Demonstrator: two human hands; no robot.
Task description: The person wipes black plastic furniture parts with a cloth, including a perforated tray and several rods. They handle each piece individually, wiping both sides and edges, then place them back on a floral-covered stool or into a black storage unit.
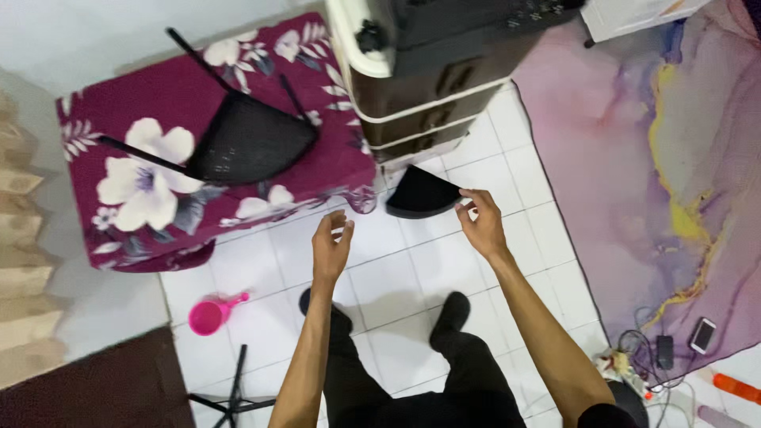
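Bright, even indoor light falls from above; the white tiled floor (pixel 412 261) shows soft, faint shadows beneath the arms and feet. No harsh glare. Wide-angle bending warps the frame's edges, and the fingers look slightly motion-blurred.

A low block with a maroon flower-print cover (pixel 158 150) stands on the white tiled floor (pixel 412 269). On top of this block lies a black mesh piece (pixel 250 143) with thin black rods. Just right of the block is a dark drawer cabinet (pixel 428 87) with a cream rim. Below the block — on the tiles — lies a pink scoop (pixel 212 314). Far right of the block spreads a purple marbled rug (pixel 674 158), and on its lower edge lie a phone (pixel 702 334) and cables (pixel 646 353).
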